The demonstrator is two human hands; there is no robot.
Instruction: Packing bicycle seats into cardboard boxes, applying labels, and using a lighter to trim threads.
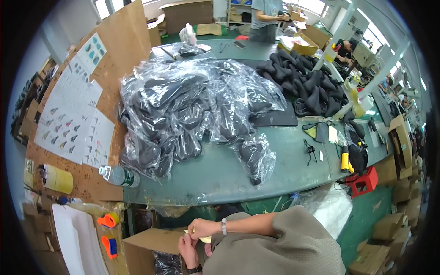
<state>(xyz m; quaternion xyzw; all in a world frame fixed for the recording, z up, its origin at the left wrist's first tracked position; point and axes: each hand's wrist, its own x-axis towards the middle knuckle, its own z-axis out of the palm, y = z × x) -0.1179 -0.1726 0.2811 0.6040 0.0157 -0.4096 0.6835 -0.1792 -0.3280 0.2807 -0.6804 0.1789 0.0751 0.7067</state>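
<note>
My right hand (202,228), with a beaded bracelet at the wrist, is closed in a pinch close to my body. Just below it is my left hand (188,250), wearing a dark watch, its fingertips meeting those of the right. Between and behind the fingers shows a small pale yellow slip (207,239), like paper or a sticker; my fingers cover much of it. Under the hands stands an open cardboard box (149,240) with dark, plastic-wrapped contents. On the green table (220,176) above lies a heap of black bicycle saddles in clear plastic (183,103).
Unwrapped black saddles (305,80) are piled at the back right. A plastic bottle (120,176) lies at the table's left edge. A yellow-handled tool (345,159) and a red stool (364,182) are at the right. Beyond the table stands another person (266,18).
</note>
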